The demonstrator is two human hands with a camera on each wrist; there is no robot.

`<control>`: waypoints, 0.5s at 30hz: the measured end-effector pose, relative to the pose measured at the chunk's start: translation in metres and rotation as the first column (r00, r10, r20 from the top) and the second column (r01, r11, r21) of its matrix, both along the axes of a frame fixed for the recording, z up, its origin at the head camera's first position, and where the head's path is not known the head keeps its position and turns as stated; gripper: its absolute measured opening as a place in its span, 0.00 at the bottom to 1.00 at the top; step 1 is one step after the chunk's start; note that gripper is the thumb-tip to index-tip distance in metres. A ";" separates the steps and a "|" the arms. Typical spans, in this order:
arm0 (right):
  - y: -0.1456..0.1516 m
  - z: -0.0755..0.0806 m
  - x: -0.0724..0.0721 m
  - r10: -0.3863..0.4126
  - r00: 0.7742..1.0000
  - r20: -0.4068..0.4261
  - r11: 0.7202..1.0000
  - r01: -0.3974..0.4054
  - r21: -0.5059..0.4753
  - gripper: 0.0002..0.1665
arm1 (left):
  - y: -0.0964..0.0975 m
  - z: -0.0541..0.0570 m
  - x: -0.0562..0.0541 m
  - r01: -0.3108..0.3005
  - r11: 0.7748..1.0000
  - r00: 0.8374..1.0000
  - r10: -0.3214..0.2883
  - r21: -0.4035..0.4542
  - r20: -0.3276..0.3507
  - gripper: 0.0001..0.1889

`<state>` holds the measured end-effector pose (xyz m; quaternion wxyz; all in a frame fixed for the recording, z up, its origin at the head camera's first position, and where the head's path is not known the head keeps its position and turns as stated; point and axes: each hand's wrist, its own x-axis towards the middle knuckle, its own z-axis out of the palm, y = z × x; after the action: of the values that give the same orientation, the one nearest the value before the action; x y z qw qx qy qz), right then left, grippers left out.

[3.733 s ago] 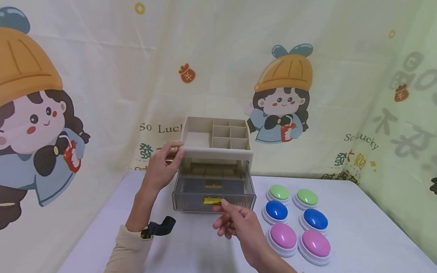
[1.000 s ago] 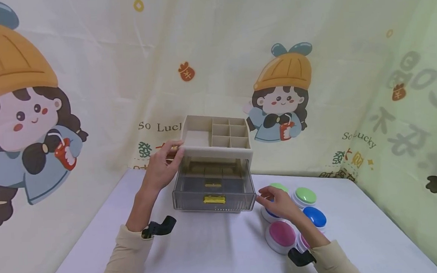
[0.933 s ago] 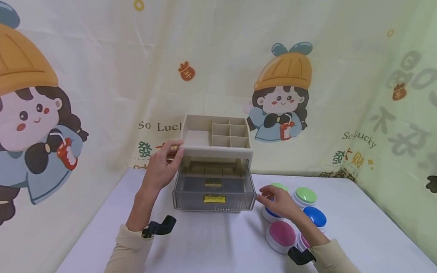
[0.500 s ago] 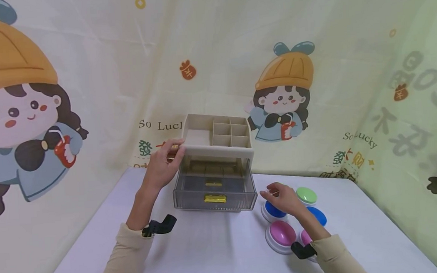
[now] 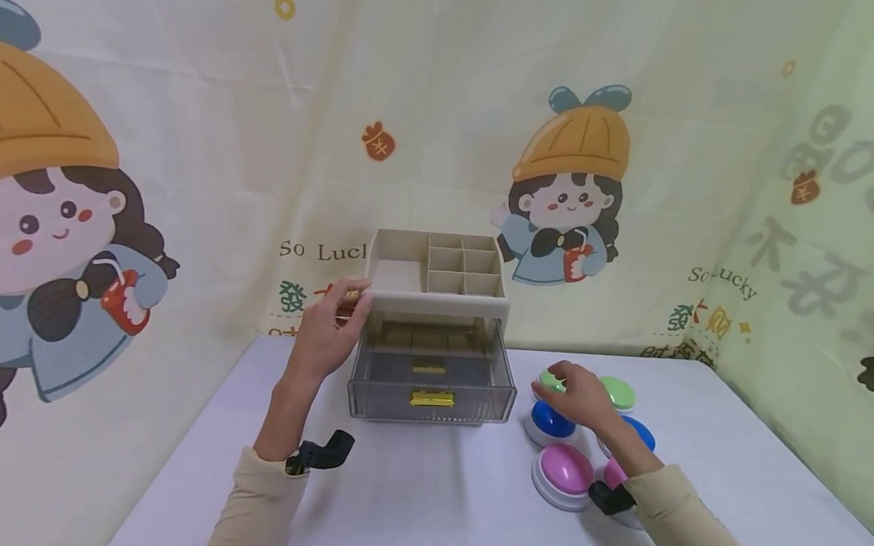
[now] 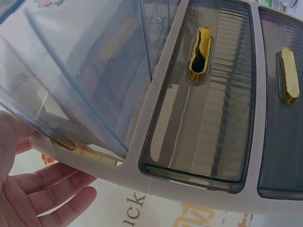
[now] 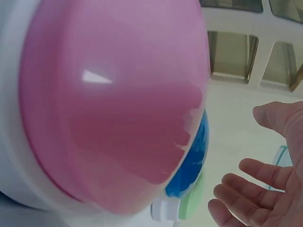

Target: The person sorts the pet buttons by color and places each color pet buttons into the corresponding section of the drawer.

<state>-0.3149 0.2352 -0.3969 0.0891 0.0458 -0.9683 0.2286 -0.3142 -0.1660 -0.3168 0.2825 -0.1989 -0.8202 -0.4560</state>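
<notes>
A beige drawer organizer (image 5: 439,304) stands on the table, its smoky clear top drawer (image 5: 385,401) pulled out, with a gold handle (image 5: 432,399) on the front. My left hand (image 5: 326,334) holds the organizer's upper left edge with thumb and index finger; its other fingers extend loosely beside the wall in the left wrist view. My right hand (image 5: 583,393) hovers over the dome buttons to the right, near the left green button (image 5: 553,380). Its fingers are loosely bent and apart, with nothing in them, as the right wrist view (image 7: 270,175) also shows.
Right of the organizer stand two rows of buttons on white bases, among them a blue button (image 5: 553,419) and a pink button (image 5: 567,468). Two lower drawers (image 6: 203,104) are closed. A printed curtain (image 5: 426,98) hangs behind the white table (image 5: 421,508).
My right hand left the drawer's gold handle, passed the drawer's right front corner, and has drifted right over the buttons. My left hand and the pulled-out drawer stay put.
</notes>
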 end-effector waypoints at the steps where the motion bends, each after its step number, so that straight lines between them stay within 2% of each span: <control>1: 0.001 0.000 -0.001 -0.008 1.000 0.004 1.000 0.008 -0.001 0.33 | 0.000 0.000 0.000 0.000 1.000 1.000 0.000 0.000 -0.001 0.19; 9: 0.014 -0.004 -0.013 -0.063 0.997 0.043 0.998 0.064 -0.028 0.35 | 0.000 0.000 -0.001 -0.002 1.000 1.000 0.002 -0.002 -0.012 0.19; 15: 0.019 -0.005 -0.018 -0.069 0.995 0.073 0.997 0.072 -0.040 0.34 | 0.000 0.000 0.000 -0.004 1.000 1.000 0.004 -0.001 -0.005 0.19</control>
<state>-0.3329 0.2543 -0.4020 0.0633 0.0016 -0.9668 0.2475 -0.3146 -0.1655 -0.3171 0.2854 -0.1984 -0.8201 -0.4546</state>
